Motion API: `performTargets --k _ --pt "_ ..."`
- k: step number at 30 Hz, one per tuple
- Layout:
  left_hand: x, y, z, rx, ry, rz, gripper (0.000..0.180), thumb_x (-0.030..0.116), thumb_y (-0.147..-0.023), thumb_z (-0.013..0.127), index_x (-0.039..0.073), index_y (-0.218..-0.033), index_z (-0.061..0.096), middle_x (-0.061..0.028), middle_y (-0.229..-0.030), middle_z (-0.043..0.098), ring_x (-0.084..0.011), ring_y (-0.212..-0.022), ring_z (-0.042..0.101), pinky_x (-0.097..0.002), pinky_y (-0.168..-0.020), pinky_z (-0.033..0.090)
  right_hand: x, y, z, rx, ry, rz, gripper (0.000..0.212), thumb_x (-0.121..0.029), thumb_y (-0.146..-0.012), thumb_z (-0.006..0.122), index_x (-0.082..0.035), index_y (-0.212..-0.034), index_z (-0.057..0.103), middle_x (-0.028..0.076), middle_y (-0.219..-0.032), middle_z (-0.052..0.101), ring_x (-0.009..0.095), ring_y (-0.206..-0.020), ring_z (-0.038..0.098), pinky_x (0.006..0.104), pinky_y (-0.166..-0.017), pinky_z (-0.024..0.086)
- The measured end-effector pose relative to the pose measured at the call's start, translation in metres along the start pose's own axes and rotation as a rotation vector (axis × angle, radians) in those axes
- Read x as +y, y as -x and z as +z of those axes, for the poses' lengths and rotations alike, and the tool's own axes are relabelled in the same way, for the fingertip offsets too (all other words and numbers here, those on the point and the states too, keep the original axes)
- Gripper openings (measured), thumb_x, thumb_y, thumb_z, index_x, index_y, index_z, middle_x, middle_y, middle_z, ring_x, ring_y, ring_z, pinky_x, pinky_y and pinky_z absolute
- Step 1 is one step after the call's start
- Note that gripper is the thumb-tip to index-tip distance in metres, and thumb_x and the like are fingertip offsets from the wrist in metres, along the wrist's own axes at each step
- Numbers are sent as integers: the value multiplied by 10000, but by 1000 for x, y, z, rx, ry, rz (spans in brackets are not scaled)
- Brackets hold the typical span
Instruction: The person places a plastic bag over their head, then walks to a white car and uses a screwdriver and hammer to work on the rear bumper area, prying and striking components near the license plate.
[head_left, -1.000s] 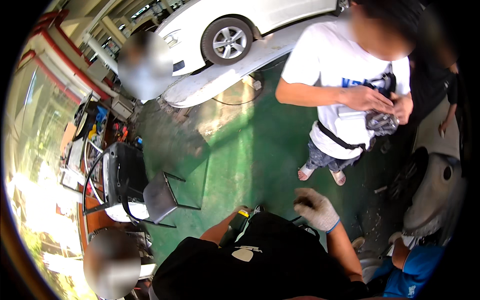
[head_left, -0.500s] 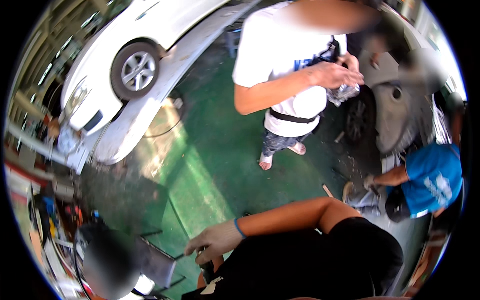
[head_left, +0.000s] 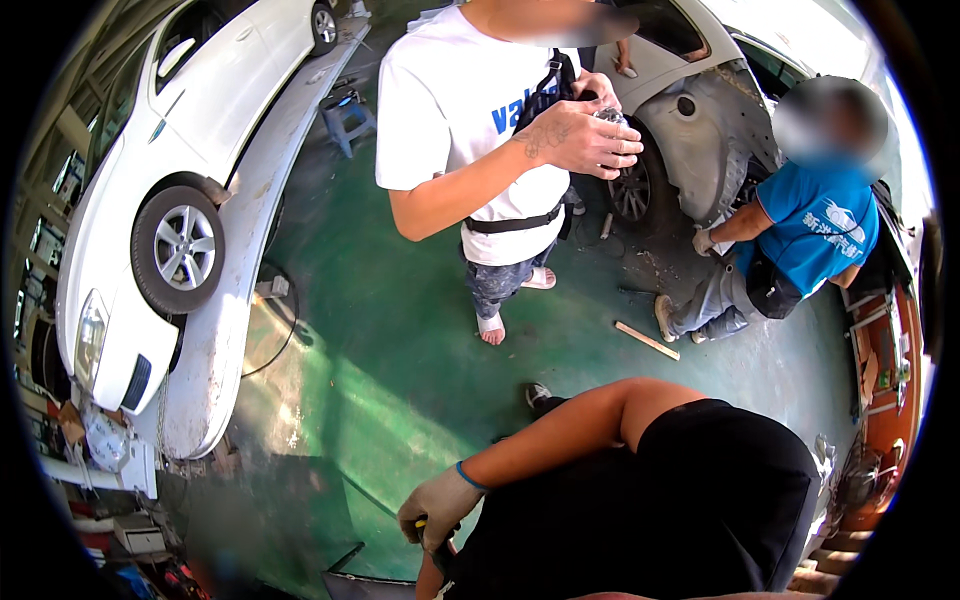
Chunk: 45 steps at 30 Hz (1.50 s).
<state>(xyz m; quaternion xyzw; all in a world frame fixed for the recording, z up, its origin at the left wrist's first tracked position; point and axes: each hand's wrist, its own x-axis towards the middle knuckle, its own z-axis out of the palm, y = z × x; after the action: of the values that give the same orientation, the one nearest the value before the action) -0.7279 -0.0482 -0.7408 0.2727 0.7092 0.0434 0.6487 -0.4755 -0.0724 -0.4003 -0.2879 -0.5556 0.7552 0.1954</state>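
White car (head_left: 200, 110): far left, front wheel (head_left: 180, 250) with silver spokes, long pale ramp (head_left: 205, 410) alongside.
Cable (head_left: 296, 320): one, dark, curved on the green floor (head_left: 420, 350) just right of the ramp.
Stool (head_left: 345, 125): one, small, blue, near the ramp's far stretch.
Left forearm (head_left: 428, 580): yours, bare, at the lower edge; the hand is hidden about your right one, so whether it is clenched or released you cannot tell.
Dark tool (head_left: 440, 552): one, with a yellow part, low in view at the left edge of your black shirt (head_left: 640, 500); mostly covered, exact kind unclear.
Right hand (head_left: 443, 505): yours, pale glove, blue cuff edge; fingers curled around the dark tool, arm crossing your body.
Facing person (head_left: 470, 130): white shirt, black strap and belt; both hands raised to the chest, around a small shiny item.
Shoe (head_left: 538, 393): one, dark with pale toe, just beyond your right arm.
Wood strip (head_left: 647, 340): one, flat on the floor.
Fender (head_left: 690, 140): grey, bare, beside a dark wheel.
Crouching person (head_left: 820, 225): blue shirt, grey trousers, black waist bag; one gloved hand near the fender.
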Motion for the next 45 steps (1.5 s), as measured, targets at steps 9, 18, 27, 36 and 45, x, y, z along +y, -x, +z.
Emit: performTargets --k 9,18,27,36,45 --pt "53 -37 -76 -214 237 -58 210 318 -1047 530 186 -897 464 5 -695 332 -151 -635 371 -332 -567 296 89 6 -99 586 605 140 373 -247 -820 719 -66 -1145 688 190 -1161 703 380 -1054 688 483 -873 551" --pt "-12 12 -100 300 -783 -77 471 566 -990 567 196 -1211 756 -141 -1223 758 -328 -1209 689 -510 -988 523 228 59 -266 1032 363 822 521 -323 -745 791 -42 -1179 722 222 -1191 742 381 -1152 715 477 -963 584" --pt "3 17 -68 285 -633 -127 483 574 -1026 516 196 -1166 782 -135 -1241 754 -314 -1169 702 -501 -951 539 317 115 -326 922 302 1271 746 -351 -844 753 26 -1457 558 259 -1453 621 365 -1359 610 430 -1095 529" --pt "143 -143 -143 -56 -409 210 324 414 -1083 507 153 -1062 699 -102 -1000 679 -261 -869 659 -467 -668 491 285 22 -354 1288 60 1263 525 -350 -838 757 35 -1194 743 266 -1217 739 381 -1195 707 427 -1014 559" --pt "545 -175 -123 -159 -613 640 563 396 -899 769 -16 -1272 675 -161 -1098 752 -317 -1098 715 -417 -986 551 75 -146 -414 1425 -152 626 606 -366 -799 814 25 -1249 708 171 -1075 773 265 -968 751 359 -860 590"
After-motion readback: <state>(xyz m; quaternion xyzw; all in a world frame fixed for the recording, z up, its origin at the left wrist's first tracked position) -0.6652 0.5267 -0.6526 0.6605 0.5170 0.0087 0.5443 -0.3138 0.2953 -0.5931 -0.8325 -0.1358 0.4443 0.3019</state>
